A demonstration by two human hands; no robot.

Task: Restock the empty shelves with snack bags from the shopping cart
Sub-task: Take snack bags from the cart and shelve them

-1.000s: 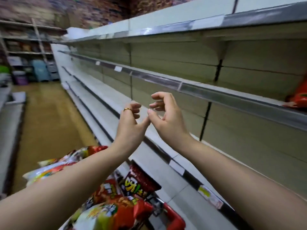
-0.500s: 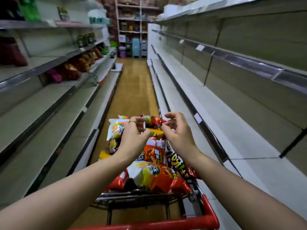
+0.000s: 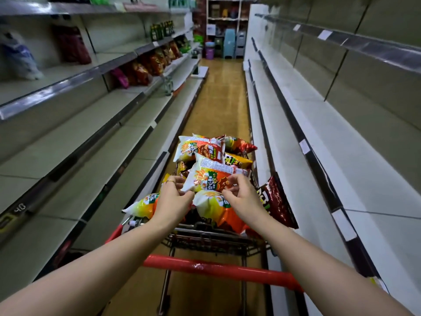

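Observation:
A shopping cart (image 3: 218,269) with a red handle stands in the aisle before me, heaped with snack bags. Both my hands reach over the pile. My left hand (image 3: 172,199), with a ring on one finger, pinches the near left corner of a white and orange snack bag (image 3: 211,176) on top. My right hand (image 3: 245,197) has its fingers curled at the bag's near right edge, touching it. A dark red bag (image 3: 276,199) hangs over the cart's right side. The bare white shelves (image 3: 319,124) run along the right.
Shelves on the left (image 3: 75,133) are mostly bare, with several red and dark snack bags (image 3: 148,67) further down and green bottles (image 3: 161,30) above. A wooden floor (image 3: 221,99) runs ahead to stacked plastic stools and a bucket (image 3: 209,52) at the aisle's end.
My view swung from the right shelves to the cart and down the aisle. Both hands dropped from mid-air onto the top snack bag and closed on its near edge.

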